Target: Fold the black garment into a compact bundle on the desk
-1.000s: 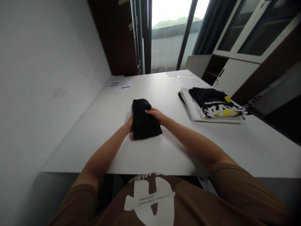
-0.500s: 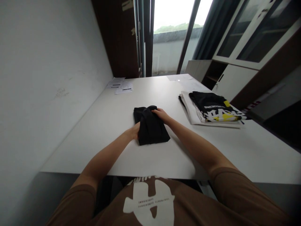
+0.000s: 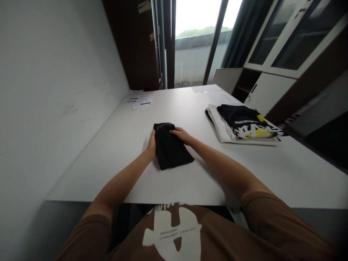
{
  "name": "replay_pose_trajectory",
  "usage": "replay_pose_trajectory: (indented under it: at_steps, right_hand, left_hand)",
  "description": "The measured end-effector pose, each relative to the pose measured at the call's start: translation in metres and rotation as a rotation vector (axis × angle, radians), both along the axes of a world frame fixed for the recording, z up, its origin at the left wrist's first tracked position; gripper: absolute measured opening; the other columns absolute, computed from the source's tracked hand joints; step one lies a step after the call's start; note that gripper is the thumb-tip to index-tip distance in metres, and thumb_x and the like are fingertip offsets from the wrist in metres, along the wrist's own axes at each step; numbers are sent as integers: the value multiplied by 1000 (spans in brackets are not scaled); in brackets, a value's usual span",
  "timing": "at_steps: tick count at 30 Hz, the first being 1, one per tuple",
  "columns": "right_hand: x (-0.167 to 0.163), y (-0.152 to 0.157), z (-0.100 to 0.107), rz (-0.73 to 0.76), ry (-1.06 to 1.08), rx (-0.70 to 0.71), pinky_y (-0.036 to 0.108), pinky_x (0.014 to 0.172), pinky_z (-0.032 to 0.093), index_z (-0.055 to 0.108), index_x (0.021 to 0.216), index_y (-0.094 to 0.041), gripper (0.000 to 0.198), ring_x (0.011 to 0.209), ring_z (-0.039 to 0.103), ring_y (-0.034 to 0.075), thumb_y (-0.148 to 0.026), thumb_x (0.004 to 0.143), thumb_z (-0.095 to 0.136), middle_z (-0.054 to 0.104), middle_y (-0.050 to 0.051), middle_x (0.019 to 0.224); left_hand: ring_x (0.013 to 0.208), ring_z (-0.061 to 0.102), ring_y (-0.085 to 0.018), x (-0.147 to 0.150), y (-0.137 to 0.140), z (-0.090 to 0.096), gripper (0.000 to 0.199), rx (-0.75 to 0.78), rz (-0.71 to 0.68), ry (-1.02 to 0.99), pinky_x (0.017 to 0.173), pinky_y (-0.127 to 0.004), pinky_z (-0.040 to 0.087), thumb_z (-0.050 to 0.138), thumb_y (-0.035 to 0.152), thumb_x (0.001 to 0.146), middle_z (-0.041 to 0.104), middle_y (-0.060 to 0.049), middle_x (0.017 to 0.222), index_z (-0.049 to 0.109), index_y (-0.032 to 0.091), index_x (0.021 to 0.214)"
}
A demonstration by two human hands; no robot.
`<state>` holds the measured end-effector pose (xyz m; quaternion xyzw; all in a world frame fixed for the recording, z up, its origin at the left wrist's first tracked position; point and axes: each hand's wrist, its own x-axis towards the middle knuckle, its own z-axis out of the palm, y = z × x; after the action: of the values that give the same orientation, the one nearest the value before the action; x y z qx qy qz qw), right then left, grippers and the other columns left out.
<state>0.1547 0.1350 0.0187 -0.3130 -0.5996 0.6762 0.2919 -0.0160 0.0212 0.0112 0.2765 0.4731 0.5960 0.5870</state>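
A folded black cloth [image 3: 174, 152] is held nearer the smooth white rectangular table's [image 3: 108, 170] near edge than its far one, probably for easy reach; the bare right hand [image 3: 182, 135] is clamped on its upper right side, seemingly steadying the layers; the bare left hand [image 3: 151, 145] braces its left side, fingers hidden, closure unclear; stacked black-and-white folded garments [image 3: 248, 125] lie by the right edge, well apart.

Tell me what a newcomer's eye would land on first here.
Probably the black cloth at the picture's centre, on the white table, with the left hand at its left edge and the right hand at its upper right. Then the pile of folded clothes toward the table's right, topped by a black garment printed white and yellow.
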Motion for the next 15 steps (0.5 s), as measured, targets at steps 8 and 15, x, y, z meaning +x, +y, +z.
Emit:
replay_pose_trajectory:
  at_steps: [8,15]
  right_hand:
    - [-7,2,-14,-44,-64,-21,36,90,65,80,102,-22,19,83,75,20,-30,85,84,83,-1,89]
    - [-9,6,-18,-83,-68,189,38,103,60,76,109,-22,25,95,72,20,-27,85,75,80,-1,99]
  left_hand:
    - [119,80,-31,-15,7,-4,42,-3,148,30,120,-50,60,81,31,88,85,-10,115,73,20,128]
    - [121,79,-26,-34,19,-17,61,95,239,171,122,-45,58,79,16,81,82,-9,128,67,21,141]
